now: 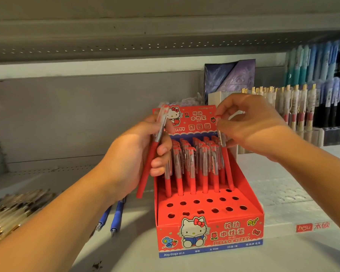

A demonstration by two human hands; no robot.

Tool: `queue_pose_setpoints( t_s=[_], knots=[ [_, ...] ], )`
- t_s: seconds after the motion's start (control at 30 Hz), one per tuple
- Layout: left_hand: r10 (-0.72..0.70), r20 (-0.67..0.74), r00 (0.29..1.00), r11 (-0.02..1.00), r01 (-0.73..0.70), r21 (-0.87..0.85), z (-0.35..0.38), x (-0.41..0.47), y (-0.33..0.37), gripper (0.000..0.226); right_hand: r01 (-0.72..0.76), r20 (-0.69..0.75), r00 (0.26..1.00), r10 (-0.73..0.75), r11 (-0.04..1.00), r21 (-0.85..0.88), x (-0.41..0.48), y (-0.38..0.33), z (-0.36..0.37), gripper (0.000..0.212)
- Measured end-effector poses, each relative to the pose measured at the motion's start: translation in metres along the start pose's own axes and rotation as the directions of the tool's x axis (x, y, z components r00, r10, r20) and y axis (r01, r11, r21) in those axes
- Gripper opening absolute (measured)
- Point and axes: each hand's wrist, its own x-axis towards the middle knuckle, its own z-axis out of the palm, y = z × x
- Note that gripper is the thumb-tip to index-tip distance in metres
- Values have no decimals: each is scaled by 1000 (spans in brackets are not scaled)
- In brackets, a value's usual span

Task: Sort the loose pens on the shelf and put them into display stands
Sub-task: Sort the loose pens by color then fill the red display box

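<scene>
the step in hand is seating a red pen in the red display stand [210, 232]. the right hand [249, 124] pinches the clear top of one red pen [226, 163] between thumb and fingertips, the wrist bent down over the stand from 2 o'clock. that pen stands nearly upright in the rightmost column, its tip at or in a hole at the end of the filled rows; whether it is fully seated cannot be made out from here.

the left hand [132, 154] waits at 9 o'clock of the stand, palm turned inward, fingers curled round a spare red pen [148, 165] that slants tip-down, just beside the stand's left wall.

the back rows are full. the empty holes [209, 200] toward 6 o'clock remain to fill. the next move probably calls for pressing the right-hand pen home, letting go, then passing the spare across and aiming its tip at the next free hole.

two blue pens [116, 214] lie on the shelf [126, 256] at 8 o'clock of the stand, and a loose heap of pens [14, 209] lies farther out the same way, not yet sorted.
</scene>
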Motion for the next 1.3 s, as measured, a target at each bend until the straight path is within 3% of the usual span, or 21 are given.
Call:
queue_pose_setpoints(
  t_s=[0.17, 0.4, 0.7, 0.83, 0.93, 1.0, 1.1, 1.17, 1.3],
  knots=[
    [69, -4, 998, 991, -68, 113, -2, 0, -4, 10, -42, 26, 999, 40, 996, 79, -2, -1, 0, 14],
    [125, -34, 992, 968, -115, 224, -3, -3, -4, 10, -86, 199, 969, 145, 957, -276, -4, -5, -5, 14],
    [144, -94, 985, 951, -111, 289, -2, 0, -5, 14, 11, 260, 953, 154, 843, -538, -6, -10, -11, 14],
    [130, -64, 990, 944, -104, 314, 0, -1, -5, 21, 48, 269, 955, 123, 832, -553, -7, -9, -9, 11],
    [132, -74, 989, 938, -100, 332, 3, -1, -5, 35, 84, 172, 985, -13, 908, -410, -7, -8, -6, 12],
    [132, -83, 988, 940, -99, 327, 5, -1, -5, 43, 86, 124, 989, -78, 994, -62, -11, -12, -1, 16],
    [135, -69, 988, 938, -105, 331, 7, -1, -5, 49, 53, 208, 968, -138, 928, 369, -21, -19, 9, 17],
    [130, -60, 990, 932, -101, 348, 7, -1, -6, 49, 46, 238, 956, -172, 889, 456, -26, -19, 15, 25],
    [115, -47, 992, 924, -90, 372, 7, -2, -8, 50, 24, 242, 955, -172, 856, 517, -29, -18, 23, 19]
  ],
)
